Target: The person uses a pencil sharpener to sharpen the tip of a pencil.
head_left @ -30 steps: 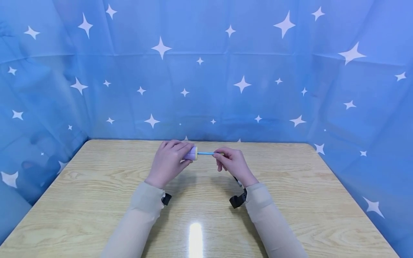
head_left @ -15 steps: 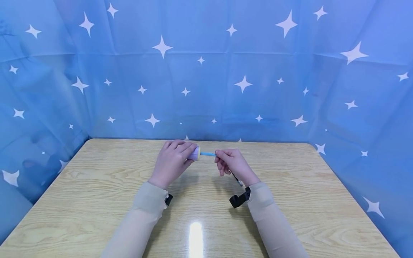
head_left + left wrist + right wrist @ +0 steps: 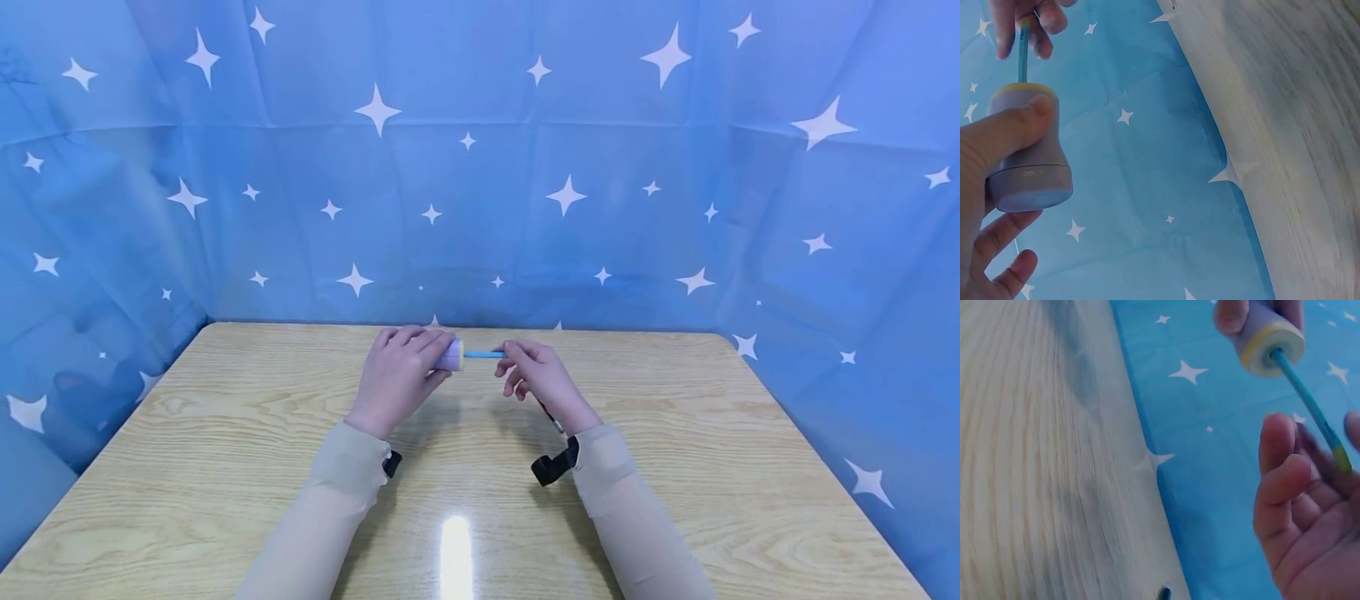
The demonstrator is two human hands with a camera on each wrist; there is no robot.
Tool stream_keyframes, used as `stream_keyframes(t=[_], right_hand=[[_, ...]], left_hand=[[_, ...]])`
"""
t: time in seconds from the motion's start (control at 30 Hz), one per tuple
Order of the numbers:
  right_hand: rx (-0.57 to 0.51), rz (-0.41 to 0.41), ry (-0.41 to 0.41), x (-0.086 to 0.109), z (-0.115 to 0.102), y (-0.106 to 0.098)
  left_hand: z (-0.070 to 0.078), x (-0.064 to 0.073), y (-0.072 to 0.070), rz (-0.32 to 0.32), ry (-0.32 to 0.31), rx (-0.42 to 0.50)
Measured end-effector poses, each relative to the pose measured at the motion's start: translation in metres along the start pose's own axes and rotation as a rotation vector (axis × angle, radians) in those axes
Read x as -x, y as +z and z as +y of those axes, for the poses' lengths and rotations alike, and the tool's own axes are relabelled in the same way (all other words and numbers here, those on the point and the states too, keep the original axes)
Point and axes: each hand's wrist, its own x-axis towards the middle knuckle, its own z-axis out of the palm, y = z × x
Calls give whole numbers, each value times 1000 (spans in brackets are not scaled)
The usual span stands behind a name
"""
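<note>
My left hand (image 3: 397, 373) grips a purple pencil sharpener (image 3: 450, 356) with a yellow rim, held on its side above the table. In the left wrist view the thumb presses on the body of the sharpener (image 3: 1032, 140). A blue pencil (image 3: 483, 355) runs into the hole in its rimmed end, so the pencil's inner tip is hidden. My right hand (image 3: 542, 375) has thumb and forefinger at the outer part of the pencil, the other fingers loosely bent. The right wrist view shows the yellow-green end of the pencil (image 3: 1310, 400) among these fingers.
Both hands are over the far part of a wooden table (image 3: 480, 467). A blue curtain (image 3: 480, 167) with white stars rises behind its back edge and along the sides. Black wrist cameras (image 3: 553, 467) sit at the cuffs, and a thin dark cord (image 3: 553, 417) hangs near the right wrist.
The right hand's fingers have shifted around the pencil, and its grip first covered the yellow-green end less. The left hand and sharpener have moved slightly right, then stayed nearly still.
</note>
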Motion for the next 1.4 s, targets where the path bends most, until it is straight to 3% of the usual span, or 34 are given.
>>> stream_keyframes(t=[0.23, 0.53, 0.83, 1.03, 1.4], right_hand=[[127, 85, -123, 3, 1, -9], [189, 97, -180, 6, 2, -7], [95, 82, -152, 5, 3, -3], [103, 93, -181, 4, 4, 2], [-1, 76, -92, 3, 2, 4]], left_hand=[[-4, 0, -2, -2, -33, 11], [-1, -1, 1, -4, 7, 37], [1, 1, 2, 16, 20, 10], [0, 2, 3, 35, 22, 2], [1, 0, 0, 88, 37, 6]])
